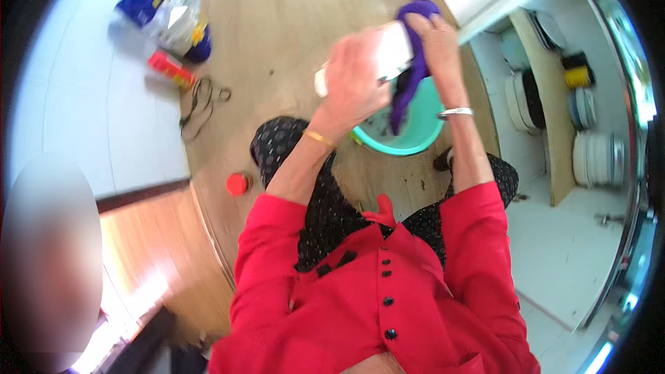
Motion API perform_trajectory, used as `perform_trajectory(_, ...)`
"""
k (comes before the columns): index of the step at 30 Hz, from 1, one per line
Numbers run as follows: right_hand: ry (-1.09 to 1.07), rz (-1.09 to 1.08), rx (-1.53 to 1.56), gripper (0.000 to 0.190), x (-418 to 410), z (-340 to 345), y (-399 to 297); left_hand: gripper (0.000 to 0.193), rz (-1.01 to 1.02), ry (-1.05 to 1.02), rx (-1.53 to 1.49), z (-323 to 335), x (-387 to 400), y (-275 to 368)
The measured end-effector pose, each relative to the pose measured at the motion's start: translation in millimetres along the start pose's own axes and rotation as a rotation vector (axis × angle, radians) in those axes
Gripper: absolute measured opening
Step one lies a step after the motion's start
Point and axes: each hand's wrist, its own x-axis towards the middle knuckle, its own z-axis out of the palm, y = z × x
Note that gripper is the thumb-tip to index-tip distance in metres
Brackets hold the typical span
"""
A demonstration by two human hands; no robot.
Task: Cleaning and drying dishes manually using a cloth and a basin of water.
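My left hand (355, 70) grips a white object (393, 52), overexposed and blurred, so I cannot tell exactly what it is. A purple cloth (414, 70) is pressed along the right side of that object by my right hand (440, 47). The cloth's lower end hangs down over a turquoise plastic basin (428, 124) on the floor, between and ahead of my knees. Some of the basin's inside shows, with what looks like water in it; my hands and the cloth hide the rest.
At right, an open white cabinet holds stacked dishes (597, 160) beside a wooden divider (545, 114). Plastic packages (174, 26), a red box (171, 68) and a dark cord (200, 104) lie at left. A red-lidded jar (237, 184) stands on the wood-look floor (260, 62) near my left knee.
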Motion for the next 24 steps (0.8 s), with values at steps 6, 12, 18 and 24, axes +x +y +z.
perform_trajectory(6, -0.014, -0.006, 0.171, 0.022, -50.6, -17.2, -10.5, 0.057, -0.089, -0.020, -0.187, 11.1, 17.1, 18.7)
perform_trajectory(12, -0.107, 0.106, 0.058, 0.030, -19.8, -15.1, -7.9, 0.052, -0.076, 0.078, -0.225, 0.8, -8.1, 12.4)
perform_trajectory(18, -0.371, -0.733, -0.558, 0.043, 14.3, -79.5, 58.7, 0.057, -0.219, 0.113, -0.422, -0.9, -2.8, 20.4)
perform_trajectory(24, -0.405, 0.217, 0.302, 0.051, -14.1, -77.9, 33.8, 0.067, -0.395, 0.000, -0.677, 3.6, -9.5, 12.7)
